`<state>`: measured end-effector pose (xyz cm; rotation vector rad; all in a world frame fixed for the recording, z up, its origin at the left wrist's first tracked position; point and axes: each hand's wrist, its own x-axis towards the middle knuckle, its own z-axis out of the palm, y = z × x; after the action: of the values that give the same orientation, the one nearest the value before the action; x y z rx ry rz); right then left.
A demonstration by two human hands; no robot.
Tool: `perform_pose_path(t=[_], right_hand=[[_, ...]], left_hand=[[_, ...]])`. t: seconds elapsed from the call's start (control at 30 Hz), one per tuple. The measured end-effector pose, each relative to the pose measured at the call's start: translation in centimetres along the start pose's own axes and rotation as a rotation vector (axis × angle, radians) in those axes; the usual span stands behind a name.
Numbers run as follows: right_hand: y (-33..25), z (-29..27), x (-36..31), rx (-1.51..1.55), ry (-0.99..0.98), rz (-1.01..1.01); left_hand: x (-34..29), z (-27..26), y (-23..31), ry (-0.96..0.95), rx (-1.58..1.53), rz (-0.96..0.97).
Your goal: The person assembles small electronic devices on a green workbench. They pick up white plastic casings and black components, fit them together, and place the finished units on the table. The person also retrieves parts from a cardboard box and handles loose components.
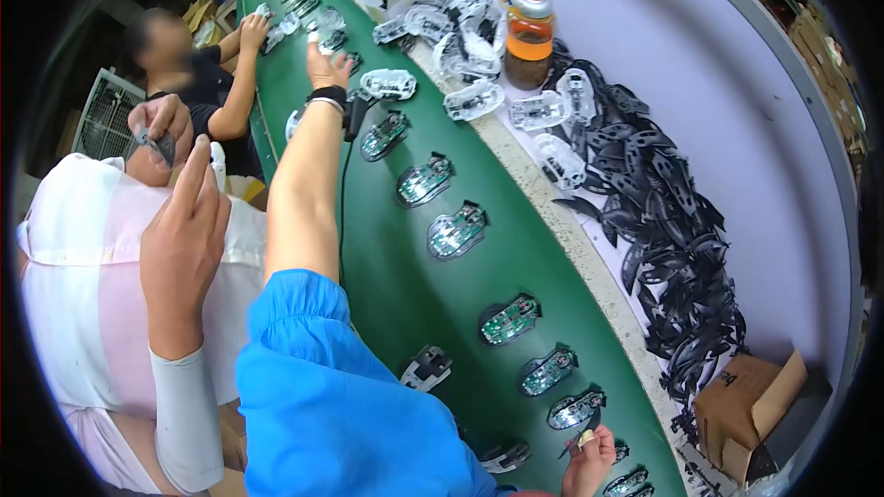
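My left hand [329, 66], with a black band at the wrist, reaches far up the green conveyor belt [387, 262]. Its fingers look spread beside a translucent mouse shell [327, 20]; whether they touch it is unclear. At the lower right my right hand [594, 462] pinches a thin black curved plastic piece [594, 421]. That hand is just above an opened computer mouse [575, 408] with its green circuit board showing. More such mice, like one mouse half [458, 230], lie in a line along the belt.
A pile of black curved pieces [658, 193] and clear shells [474, 28] covers the ledge at right, with an orange-capped bottle [529, 37] and a cardboard box [746, 405]. At left, a co-worker's hand [161, 129] holds a grey part; another person works farther up.
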<state>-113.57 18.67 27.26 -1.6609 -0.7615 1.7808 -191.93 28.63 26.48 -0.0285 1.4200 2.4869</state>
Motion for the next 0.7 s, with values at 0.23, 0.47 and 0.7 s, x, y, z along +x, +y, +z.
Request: perform_pose_path(t=[0.23, 0.47, 0.7], right_hand=[[-3.1, 4.2, -2.3, 0.134, -0.106, -0.12], [-1.6, -0.6, -7.6, 0.147, -0.171, -0.225], [0.9, -8.7, -11.7, 0.298, -0.144, -0.282]], left_hand=[[-7.1, -3.6, -4.4, 0.063, -0.089, -0.154], [-23.4, -0.5, -2.6, -0.191, -0.214, -0.396], [-50.2, -6.0, 5.8, -0.746, 0.504, -0.207]])
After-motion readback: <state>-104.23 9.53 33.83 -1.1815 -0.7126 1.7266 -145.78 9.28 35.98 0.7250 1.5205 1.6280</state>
